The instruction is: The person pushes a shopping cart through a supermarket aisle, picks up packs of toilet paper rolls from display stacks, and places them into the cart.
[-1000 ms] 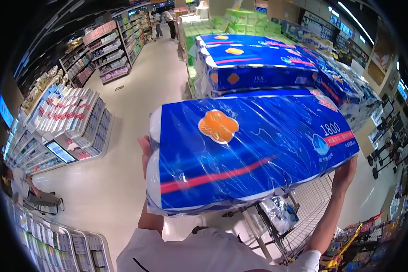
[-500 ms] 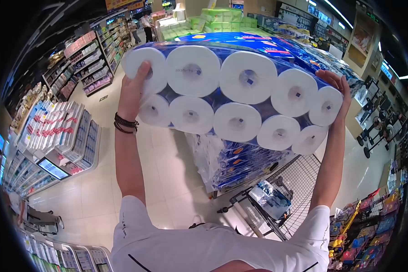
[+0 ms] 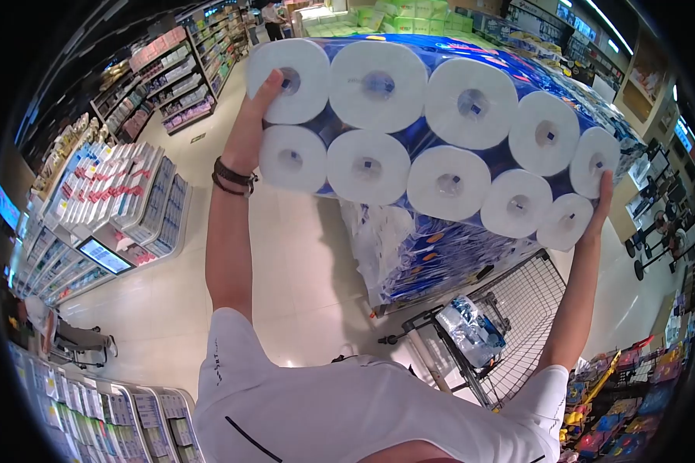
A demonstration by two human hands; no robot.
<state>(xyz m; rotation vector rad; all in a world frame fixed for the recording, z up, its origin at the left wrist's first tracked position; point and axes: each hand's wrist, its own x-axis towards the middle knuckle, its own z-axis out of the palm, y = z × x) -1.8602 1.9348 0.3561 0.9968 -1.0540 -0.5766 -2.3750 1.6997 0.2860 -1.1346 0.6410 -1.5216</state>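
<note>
My two arms stretch forward and hold up a large clear-and-blue pack of toilet rolls [image 3: 449, 181], its roll ends facing me in two rows. At its left end my left hand [image 3: 251, 127] grips it, thumb on the top left roll, with dark bracelets round the wrist. The right end is held by my right hand [image 3: 601, 208], whose fingers are partly hidden by the pack. Behind and below the pack is a wrapped stack of blue packs [image 3: 440, 258].
A shopping cart [image 3: 529, 309] with a clear-wrapped pack [image 3: 471, 332] in it stands at lower right. Display shelves [image 3: 123, 193] line the left. Green packs [image 3: 413, 15] are piled behind. Other people are at far left and in the back aisle.
Since the first frame the pack has tilted up from its printed blue face to its roll ends. Over the last half second it has shifted right and slightly up in view, both hands still on it.
</note>
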